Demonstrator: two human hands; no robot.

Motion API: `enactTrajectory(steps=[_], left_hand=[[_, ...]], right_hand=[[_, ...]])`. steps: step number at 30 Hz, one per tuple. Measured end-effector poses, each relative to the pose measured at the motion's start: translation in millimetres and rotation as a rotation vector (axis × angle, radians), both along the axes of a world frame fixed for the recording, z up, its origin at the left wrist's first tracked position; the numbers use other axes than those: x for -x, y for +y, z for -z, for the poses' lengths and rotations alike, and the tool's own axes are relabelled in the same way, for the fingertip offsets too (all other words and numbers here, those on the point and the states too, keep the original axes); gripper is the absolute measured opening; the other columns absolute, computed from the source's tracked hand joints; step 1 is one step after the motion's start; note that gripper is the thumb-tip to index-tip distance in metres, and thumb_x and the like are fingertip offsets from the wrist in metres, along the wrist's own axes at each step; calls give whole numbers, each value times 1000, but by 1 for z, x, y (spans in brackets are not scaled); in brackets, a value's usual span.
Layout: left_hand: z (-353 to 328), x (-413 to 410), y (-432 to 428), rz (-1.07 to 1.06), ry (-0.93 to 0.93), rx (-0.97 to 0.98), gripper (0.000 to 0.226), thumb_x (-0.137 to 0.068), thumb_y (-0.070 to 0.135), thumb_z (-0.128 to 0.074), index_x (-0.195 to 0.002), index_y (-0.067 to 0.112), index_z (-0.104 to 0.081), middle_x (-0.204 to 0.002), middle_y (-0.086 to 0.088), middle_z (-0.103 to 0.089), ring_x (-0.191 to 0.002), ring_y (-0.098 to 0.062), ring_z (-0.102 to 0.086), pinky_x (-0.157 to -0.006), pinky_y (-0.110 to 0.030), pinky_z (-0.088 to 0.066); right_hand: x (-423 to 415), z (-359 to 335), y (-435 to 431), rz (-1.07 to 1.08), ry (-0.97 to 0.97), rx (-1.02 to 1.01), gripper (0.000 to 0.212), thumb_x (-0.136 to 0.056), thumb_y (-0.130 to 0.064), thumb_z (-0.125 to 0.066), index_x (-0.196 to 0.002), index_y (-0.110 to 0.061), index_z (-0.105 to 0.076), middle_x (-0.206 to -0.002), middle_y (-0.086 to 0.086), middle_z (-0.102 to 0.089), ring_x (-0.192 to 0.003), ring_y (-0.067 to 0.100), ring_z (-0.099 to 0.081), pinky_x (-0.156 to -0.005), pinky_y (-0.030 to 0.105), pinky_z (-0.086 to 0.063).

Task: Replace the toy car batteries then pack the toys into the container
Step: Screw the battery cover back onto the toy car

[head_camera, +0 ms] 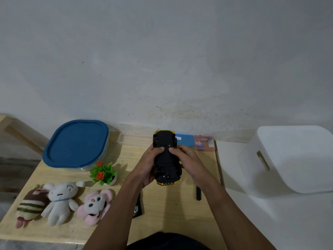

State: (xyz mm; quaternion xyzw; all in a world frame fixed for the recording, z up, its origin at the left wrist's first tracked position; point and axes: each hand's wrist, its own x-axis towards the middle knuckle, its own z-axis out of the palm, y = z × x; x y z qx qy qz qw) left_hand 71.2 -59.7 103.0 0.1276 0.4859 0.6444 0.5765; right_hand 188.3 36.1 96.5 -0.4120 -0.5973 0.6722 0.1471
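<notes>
Above the counter (162, 204), the toy car (166, 159) is upside down; the left hand (147, 166) and right hand (187, 159) both grip it; the container (76, 144) and 3 soft toys (60, 204) sit to the left.

Black-bottomed yellow toy car (166, 159), blue container lid (76, 143), brown-striped plush (29, 204)

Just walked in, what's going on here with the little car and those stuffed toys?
A person holds a yellow toy car upside down over the wooden table. The left hand and right hand grip its sides with thumbs on the black underside, likely working at the battery cover. A striped plush, a white plush and a pink plush lie in a row on the table's left. The blue-lidded container behind them is closed, so these toys are not packed yet.
</notes>
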Motion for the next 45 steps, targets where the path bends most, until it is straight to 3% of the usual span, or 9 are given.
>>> enactTrajectory(steps=[5, 8, 12, 16, 21, 28, 35, 39, 45], left_hand=[[3, -1, 3, 9, 4, 4, 27, -99, 14, -44, -122, 16, -58, -99, -11, -71, -84, -27, -70, -65, -39, -59], [6, -3, 5, 21, 13, 15, 27, -98, 15, -46, -122, 17, -58, -98, -10, -72, -83, -26, -70, -65, -39, -59], [8, -3, 9, 15, 34, 33, 31, -96, 13, -53, -126, 17, -57, -101, -8, -73, -86, -25, -71, -68, -38, -59], [11, -1, 10, -5, 28, 35, 32, -94, 12, -57, -126, 18, -57, -102, -8, -73, -86, -25, -70, -70, -39, -59], [13, -1, 9, -29, 28, 41, 30, -93, 10, -57, -121, 21, -59, -100, -7, -73, -84, -25, -70, -69, -39, -59], [12, 4, 5, -58, 50, 50, 31, -92, 9, -59, -121, 20, -60, -103, -9, -72, -86, -26, -71, -69, -39, -58], [9, 15, 2, -151, 89, 53, 31, -92, 8, -59, -121, 17, -60, -106, -11, -71, -87, -27, -70, -69, -39, -58], [10, 16, 2, -213, 144, 45, 32, -91, 5, -61, -120, 19, -61, -111, -14, -70, -95, -32, -68, -77, -46, -59], [9, 13, 3, -257, 267, 51, 33, -91, 5, -62, -121, 20, -60, -110, -12, -69, -93, -26, -69, -79, -44, -59]], right_hand=[[-2, 0, 1, 20, 2, -19, 26, -90, -36, -63, -110, -20, -67, -106, -2, -71, -100, 10, -65, -84, 28, -50], [-9, 3, 3, -34, -21, -44, 32, -89, -44, -63, -113, -24, -66, -108, -5, -71, -103, 9, -65, -93, 35, -52], [-32, 18, 13, 65, -5, -11, 40, -92, -57, -50, -117, -29, -65, -109, -7, -70, -101, 12, -66, -84, 32, -51], [-63, 72, 23, 272, -295, -34, 39, -92, -48, -55, -110, -15, -63, -101, -3, -66, -89, 16, -63, -74, 32, -50], [-93, 145, 14, 50, -728, -133, 66, -75, -59, -61, -124, -19, -43, -116, -1, -56, -101, 23, -61, -83, 37, -51], [-94, 167, 11, 26, -888, -372, 27, -92, -38, -53, -102, -13, -55, -91, 3, -62, -77, 19, -64, -62, 31, -51], [-66, 104, 21, 119, -441, -204, 27, -102, -29, -40, -84, -13, -54, -69, 0, -51, -59, 13, -45, -56, 30, -34], [-52, 41, 13, 111, -140, -208, 14, -98, -37, -52, -96, -24, -58, -70, -1, -51, -65, 12, -46, -59, 30, -37], [-37, -7, 0, -78, -59, -362, 9, -91, -45, -59, -90, -36, -61, -71, 4, -65, -64, 11, -53, -65, 32, -45]])
